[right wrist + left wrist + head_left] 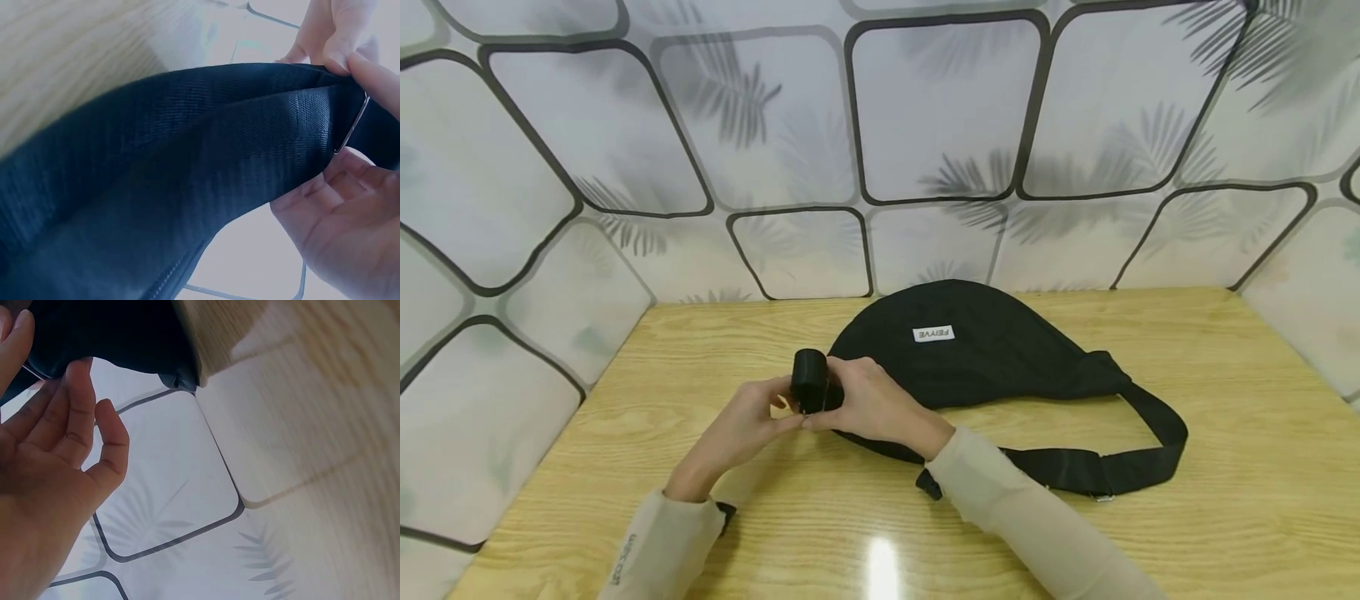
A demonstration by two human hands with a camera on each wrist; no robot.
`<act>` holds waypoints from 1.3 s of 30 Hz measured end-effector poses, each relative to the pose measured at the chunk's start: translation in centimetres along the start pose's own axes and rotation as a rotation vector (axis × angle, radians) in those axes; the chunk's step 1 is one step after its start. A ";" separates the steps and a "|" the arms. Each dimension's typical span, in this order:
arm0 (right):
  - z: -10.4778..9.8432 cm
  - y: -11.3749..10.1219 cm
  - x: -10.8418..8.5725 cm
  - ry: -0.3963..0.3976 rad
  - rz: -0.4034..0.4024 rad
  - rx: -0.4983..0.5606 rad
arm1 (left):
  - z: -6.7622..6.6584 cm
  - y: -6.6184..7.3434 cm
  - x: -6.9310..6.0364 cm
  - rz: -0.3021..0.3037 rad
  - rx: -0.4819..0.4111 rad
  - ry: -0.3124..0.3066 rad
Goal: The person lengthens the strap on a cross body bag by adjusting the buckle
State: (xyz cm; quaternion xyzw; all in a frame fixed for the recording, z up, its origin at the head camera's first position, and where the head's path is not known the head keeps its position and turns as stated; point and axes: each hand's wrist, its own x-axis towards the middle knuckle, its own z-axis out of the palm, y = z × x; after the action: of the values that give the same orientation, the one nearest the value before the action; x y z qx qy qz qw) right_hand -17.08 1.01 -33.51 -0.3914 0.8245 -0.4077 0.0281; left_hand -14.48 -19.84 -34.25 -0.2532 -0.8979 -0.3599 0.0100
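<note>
A black waist bag (992,350) lies on the table, its white label upside down. Both hands meet at its left end over a black webbing strap (250,131), which stands up in a fold (810,375). Through the strap runs a thin metal slider (353,124). My left hand (751,423) pinches the strap edge beside the slider; in the left wrist view the left hand (56,444) has its outer fingers loosely bent. My right hand (876,398) grips the strap at the slider, thumb on one edge and fingers (356,175) on the other.
The bag's other strap end (1135,467) loops to the right, with a second metal slider (1103,498) on it. A small black buckle piece (928,485) lies by the right sleeve. Patterned fabric walls (947,108) enclose the back and sides of the wooden table (1247,417).
</note>
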 end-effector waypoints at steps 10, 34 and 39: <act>-0.4 0.4 -0.1 -0.004 -0.040 -0.012 | 0.0 -0.2 -0.1 0.021 -0.042 -0.041; -1.9 0.6 -1.1 -0.001 0.016 0.046 | -0.1 -0.6 0.0 0.023 -0.011 -0.064; -2.6 1.0 -1.6 -0.014 0.035 0.081 | -0.4 -0.8 -0.2 -0.003 0.018 -0.047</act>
State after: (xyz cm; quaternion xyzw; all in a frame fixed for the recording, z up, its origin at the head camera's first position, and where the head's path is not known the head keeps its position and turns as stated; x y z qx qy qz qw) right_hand -17.60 4.16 -32.91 -0.3785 0.8136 -0.4376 0.0568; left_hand -14.71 -20.69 -34.53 -0.2601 -0.9016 -0.3457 -0.0096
